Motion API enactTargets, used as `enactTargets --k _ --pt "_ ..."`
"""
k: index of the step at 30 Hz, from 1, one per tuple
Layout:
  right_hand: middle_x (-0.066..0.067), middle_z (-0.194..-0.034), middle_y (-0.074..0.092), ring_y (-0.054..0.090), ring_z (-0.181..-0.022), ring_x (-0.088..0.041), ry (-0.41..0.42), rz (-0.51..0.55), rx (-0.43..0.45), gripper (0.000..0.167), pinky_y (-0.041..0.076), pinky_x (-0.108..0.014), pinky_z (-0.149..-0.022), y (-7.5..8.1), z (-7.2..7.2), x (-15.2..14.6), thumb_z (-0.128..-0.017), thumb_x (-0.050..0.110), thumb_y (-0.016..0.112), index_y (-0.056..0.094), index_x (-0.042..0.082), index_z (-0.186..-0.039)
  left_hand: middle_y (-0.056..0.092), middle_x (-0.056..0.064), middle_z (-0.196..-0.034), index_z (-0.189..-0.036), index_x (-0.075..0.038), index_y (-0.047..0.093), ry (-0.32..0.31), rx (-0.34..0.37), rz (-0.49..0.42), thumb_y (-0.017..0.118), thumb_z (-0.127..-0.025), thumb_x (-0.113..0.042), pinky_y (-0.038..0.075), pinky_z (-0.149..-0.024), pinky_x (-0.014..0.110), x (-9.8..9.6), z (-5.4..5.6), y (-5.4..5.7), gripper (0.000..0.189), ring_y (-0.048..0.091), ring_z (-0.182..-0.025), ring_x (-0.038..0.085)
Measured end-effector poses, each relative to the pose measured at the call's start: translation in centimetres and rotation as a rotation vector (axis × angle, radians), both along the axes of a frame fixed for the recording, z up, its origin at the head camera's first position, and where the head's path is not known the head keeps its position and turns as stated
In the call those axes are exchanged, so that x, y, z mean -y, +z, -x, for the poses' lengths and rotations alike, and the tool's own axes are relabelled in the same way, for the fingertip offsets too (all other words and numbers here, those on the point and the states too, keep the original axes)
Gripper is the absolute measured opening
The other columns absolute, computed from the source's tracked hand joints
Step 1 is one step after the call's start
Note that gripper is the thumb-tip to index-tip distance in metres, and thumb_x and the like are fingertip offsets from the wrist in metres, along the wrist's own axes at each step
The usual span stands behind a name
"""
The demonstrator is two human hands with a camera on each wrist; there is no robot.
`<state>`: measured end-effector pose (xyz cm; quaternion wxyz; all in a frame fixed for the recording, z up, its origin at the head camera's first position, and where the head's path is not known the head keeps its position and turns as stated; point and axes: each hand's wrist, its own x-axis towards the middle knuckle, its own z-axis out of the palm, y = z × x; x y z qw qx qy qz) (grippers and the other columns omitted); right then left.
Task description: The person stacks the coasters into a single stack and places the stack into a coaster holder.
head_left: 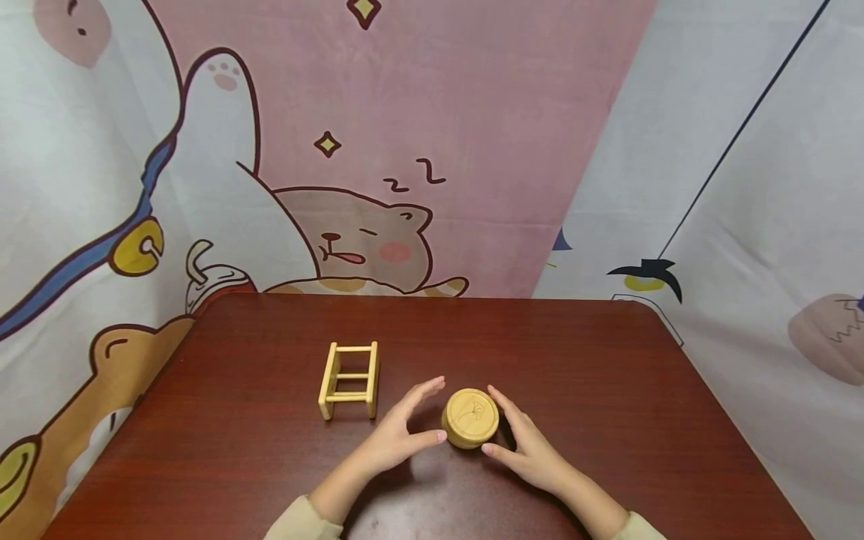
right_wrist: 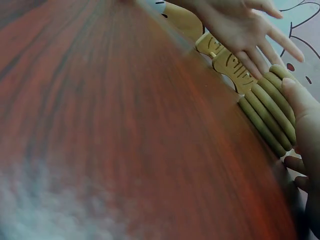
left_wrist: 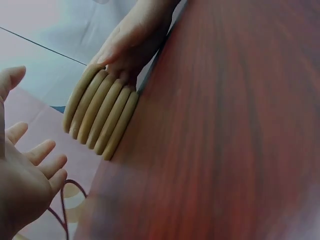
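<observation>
A stack of several round wooden coasters (head_left: 472, 418) stands on the table, the top one bearing a small carved leaf or flower. From its right side my right hand (head_left: 540, 457) holds it, thumb near the front and fingers farther back. In the left wrist view, the thumb of that right hand (left_wrist: 135, 42) meets the upper coasters (left_wrist: 100, 112). My left hand (head_left: 394, 442) is spread on the other side, fingers extended and palm toward the stack. The left wrist view shows a gap between this left hand (left_wrist: 25, 185) and the coasters.
A small wooden rack (head_left: 351, 396) with side panels and crossbars stands left of the stack, beyond my left hand. Both rest on a dark red-brown wooden table (head_left: 607, 375). Behind the table's far edge hangs a cartoon-printed cloth (head_left: 472, 112).
</observation>
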<state>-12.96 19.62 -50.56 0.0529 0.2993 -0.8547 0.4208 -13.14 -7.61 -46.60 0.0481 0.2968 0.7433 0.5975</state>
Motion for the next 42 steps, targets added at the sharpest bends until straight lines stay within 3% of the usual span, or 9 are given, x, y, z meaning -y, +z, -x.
enactTargets --k 4,8,11,14,18,22,27,35,42 --pt "-0.015 -0.151 0.032 0.033 -0.132 -0.038 -0.003 0.002 -0.008 0.083 0.029 -0.066 -0.095 -0.1 0.0 0.0 -0.087 0.025 0.072 0.024 0.005 -0.151 0.04 0.007 -0.146 -0.147 -0.019 0.036 0.009 0.016 0.025 0.071 -0.087 -0.016 0.026 -0.105 0.053 -0.6 0.2 -0.7 0.07 0.034 -0.134 0.023" --pt "-0.012 -0.151 0.034 0.034 -0.132 -0.035 -0.014 -0.004 -0.007 0.084 0.03 -0.064 -0.096 0.0 -0.1 0.1 -0.085 0.026 0.074 0.026 0.009 -0.151 0.04 0.016 -0.145 -0.146 -0.009 0.037 0.016 0.023 0.025 0.07 -0.087 -0.016 0.027 -0.104 0.054 -1.2 0.3 -1.2 0.068 0.035 -0.134 0.027" --pt "-0.007 -0.15 0.036 0.036 -0.132 -0.033 -0.021 -0.015 -0.011 0.084 0.031 -0.062 -0.097 0.2 -0.1 0.2 -0.083 0.029 0.076 0.029 0.01 -0.15 0.04 0.023 -0.142 -0.143 0.001 0.037 0.015 0.048 0.011 0.069 -0.087 -0.009 0.027 -0.103 0.057 -1.6 -0.1 -0.2 0.066 0.036 -0.131 0.036" --pt "-0.003 -0.149 0.039 0.038 -0.131 -0.031 -0.025 -0.03 -0.022 0.082 0.033 -0.06 -0.096 0.2 -0.1 0.3 -0.082 0.031 0.076 0.033 0.012 -0.149 0.04 0.025 -0.14 -0.143 0.005 0.035 0.026 0.055 0.005 0.068 -0.086 -0.003 0.028 -0.102 0.058 -1.9 -0.2 -0.3 0.066 0.037 -0.129 0.041" --pt "-0.001 -0.146 0.041 0.041 -0.128 -0.031 -0.03 -0.04 -0.014 0.081 0.035 -0.06 -0.095 0.1 -0.1 0.3 -0.082 0.034 0.076 0.033 0.02 -0.149 0.04 0.021 -0.141 -0.144 0.001 0.035 0.034 0.045 0.005 0.068 -0.088 -0.008 0.029 -0.102 0.054 -2.1 0.4 -2.0 0.066 0.038 -0.13 0.034" --pt "-0.001 -0.146 0.041 0.04 -0.129 -0.032 -0.035 -0.041 0.009 0.082 0.035 -0.06 -0.095 0.0 -0.2 0.3 -0.081 0.037 0.076 0.031 0.025 -0.149 0.041 0.019 -0.141 -0.145 0.0 0.035 0.023 0.033 -0.013 0.068 -0.089 -0.011 0.03 -0.103 0.052 -2.3 0.6 -2.5 0.066 0.038 -0.13 0.031" --pt "-0.001 -0.144 0.044 0.042 -0.128 -0.028 -0.06 -0.044 -0.001 0.082 0.037 -0.055 -0.097 0.0 0.0 0.3 -0.078 0.028 0.08 0.035 0.026 -0.147 0.039 0.02 -0.142 -0.145 0.0 0.033 0.027 0.015 -0.041 0.069 -0.087 -0.007 0.028 -0.105 0.05 -3.1 0.8 -2.8 0.068 0.037 -0.13 0.033" --pt "-0.005 -0.138 0.05 0.048 -0.124 -0.026 -0.087 -0.059 -0.068 0.089 0.04 -0.049 -0.096 -0.3 0.1 0.6 -0.069 0.017 0.087 0.039 0.023 -0.144 0.041 0.009 -0.142 -0.147 -0.004 0.033 0.051 0.055 0.004 0.068 -0.088 -0.012 0.026 -0.107 0.04 -4.1 0.6 -2.6 0.069 0.037 -0.13 0.025" --pt "-0.006 -0.128 0.058 0.056 -0.116 -0.025 -0.107 -0.041 -0.175 0.093 0.047 -0.046 -0.089 -0.4 0.4 0.9 -0.059 0.012 0.092 0.045 0.019 -0.139 0.037 0.018 -0.145 -0.147 -0.004 0.031 0.075 0.106 -0.011 0.067 -0.086 -0.006 0.023 -0.106 0.049 -4.7 0.6 -2.7 0.071 0.033 -0.133 0.031"
